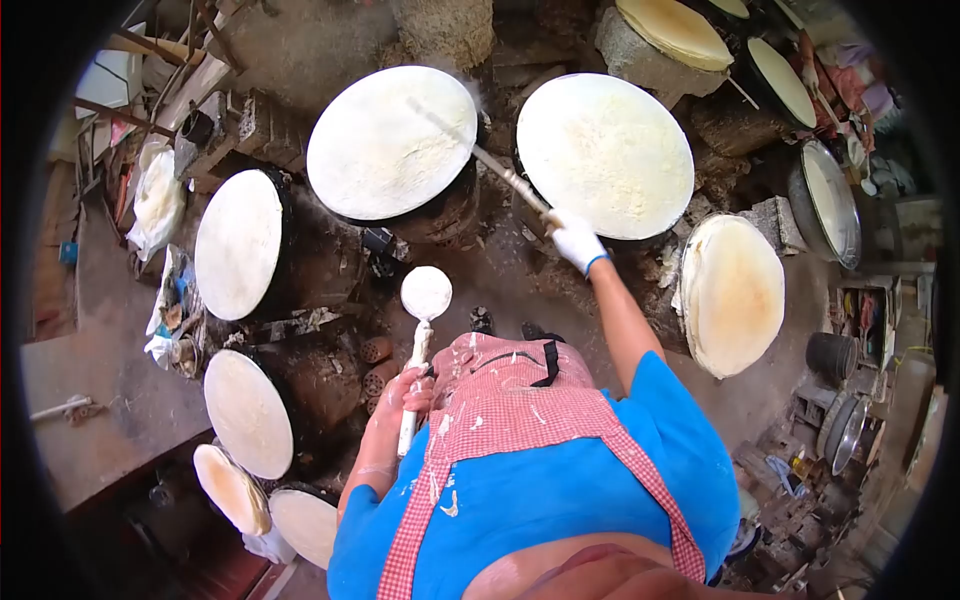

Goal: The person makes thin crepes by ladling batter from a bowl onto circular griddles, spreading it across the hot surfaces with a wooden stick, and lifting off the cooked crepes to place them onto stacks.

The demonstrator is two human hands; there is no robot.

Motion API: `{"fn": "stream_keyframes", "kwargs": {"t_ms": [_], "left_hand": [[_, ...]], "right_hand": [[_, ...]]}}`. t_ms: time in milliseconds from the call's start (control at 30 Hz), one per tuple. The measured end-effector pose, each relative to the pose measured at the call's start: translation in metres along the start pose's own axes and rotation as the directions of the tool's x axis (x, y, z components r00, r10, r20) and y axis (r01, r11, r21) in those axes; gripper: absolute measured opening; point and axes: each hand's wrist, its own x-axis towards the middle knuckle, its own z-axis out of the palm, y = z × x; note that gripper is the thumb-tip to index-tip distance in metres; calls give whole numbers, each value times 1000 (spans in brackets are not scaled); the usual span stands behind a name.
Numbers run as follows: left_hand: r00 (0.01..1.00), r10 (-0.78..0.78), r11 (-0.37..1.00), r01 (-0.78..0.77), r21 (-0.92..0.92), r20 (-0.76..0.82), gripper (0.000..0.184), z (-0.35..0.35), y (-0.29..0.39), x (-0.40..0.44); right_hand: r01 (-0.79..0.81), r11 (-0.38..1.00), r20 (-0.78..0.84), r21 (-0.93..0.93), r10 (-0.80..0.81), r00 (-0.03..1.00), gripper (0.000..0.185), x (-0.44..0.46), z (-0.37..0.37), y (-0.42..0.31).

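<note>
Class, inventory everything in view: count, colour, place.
Pale-topped griddles: at least five, pale on dark, ahead and left
Stacked flat rounds: at least three, cream to tan, right, upper right, lower left
Ladle: one, whitish, centre
Stick: one, pale, upper centre
Bucket: one, dark, right
Shirt: one, blue, lower centre
Apron: one, red-white check, over shirt
Small clutter: uncountable, mixed colours, edges
Left hand: one, bare, on ladle handle
Right hand: one, white-gloved, on stick

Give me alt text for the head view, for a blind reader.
A gloved right hand holds a stick over a large flat white disc, while the left hand grips a white ladle. More pale discs lie around, including a stack at right. Below is a checked apron.
</note>
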Motion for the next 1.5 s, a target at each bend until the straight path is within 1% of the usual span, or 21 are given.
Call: {"fn": "stream_keyframes", "kwargs": {"t_ms": [33, 100, 167, 200, 267, 300, 333, 367, 433, 467, 500, 567, 600, 700, 900, 1000, 1167, 1233, 1300, 1367, 1500], "left_hand": [[1000, 22, 999, -22, 48, -6, 16, 8, 7, -4], [999, 4, 999, -3, 46, -34, 14, 17, 21, -10], [997, 53, 994, -47, 101, -54, 8, 17, 30, -13], [997, 52, 995, -47, 92, -63, 12, 19, 35, -13], [993, 66, 989, -52, 138, -102, 10, 23, 41, -13], [986, 90, 981, -64, 182, -138, 18, 26, 42, -12], [988, 82, 980, -56, 193, -130, 19, 26, 45, -10], [989, 82, 980, -57, 191, -121, 19, 23, 48, -7], [999, -25, 994, 29, 101, -45, 9, 16, 51, -3], [999, -18, 994, 23, 103, -42, 9, 13, 52, -2], [999, -12, 994, 17, 108, -47, 8, 13, 52, -3], [998, -2, 993, 9, 120, -61, 8, 14, 52, -3], [998, 2, 992, 7, 126, -67, 7, 15, 52, -3], [996, 9, 991, 3, 134, -91, 6, 15, 52, -4], [993, 19, 990, -3, 140, -116, 6, 16, 51, -4], [991, 29, 990, -11, 142, -129, 7, 17, 51, -4], [989, 25, 983, 2, 183, -148, 9, 20, 53, -2], [990, 20, 978, 10, 210, -140, 9, 22, 55, 0], [993, -17, 972, 43, 229, -115, 21, 22, 59, 0], [995, -32, 968, 55, 243, -97, 18, 19, 64, 2], [995, -77, 970, 90, 227, -63, 10, 8, 78, 12]], "right_hand": [[66, 998, -62, 2, -66, 996, 24, 12, -9, 1], [70, 994, -418, -86, -100, 903, 22, 20, -33, -4], [-95, 990, -559, 100, 135, 818, 19, 16, -62, -11], [-105, 990, -561, 97, 141, 815, 19, 11, -63, -12], [-40, 908, -504, 416, 266, 822, 21, -1, -65, -16], [-53, 889, -500, 455, 304, 811, 21, -8, -55, -17], [-119, 991, -564, 69, 137, 814, 23, -16, -47, -16], [-172, 930, -558, -326, -43, 829, 25, -21, -40, -14], [23, 905, -541, -424, -274, 795, 31, -24, -27, -19], [-67, 866, -490, -496, -216, 844, 29, -25, -23, -22], [-62, 867, -492, -494, -220, 842, 29, -21, -22, -22], [-74, 746, -292, -662, -166, 942, 24, -12, -20, -18], [-73, 688, -265, -722, -179, 948, 20, -7, -24, -17], [-8, 673, -177, -739, -183, 967, 18, 5, -46, -15], [25, 751, -305, -660, -298, 905, 25, 12, -68, -10], [-110, 716, -397, -689, -246, 884, 24, 14, -91, -26], [-160, 728, -486, -666, -261, 834, 21, 27, -147, -35], [-228, 738, -499, -635, -166, 851, 23, 32, -175, -45], [-291, 746, -512, -599, -77, 855, 24, 42, -205, -49], [-370, 766, -550, -525, 26, 835, 23, 48, -234, -59], [-417, 780, -603, -467, 64, 795, 25, 60, -284, -47]]}}
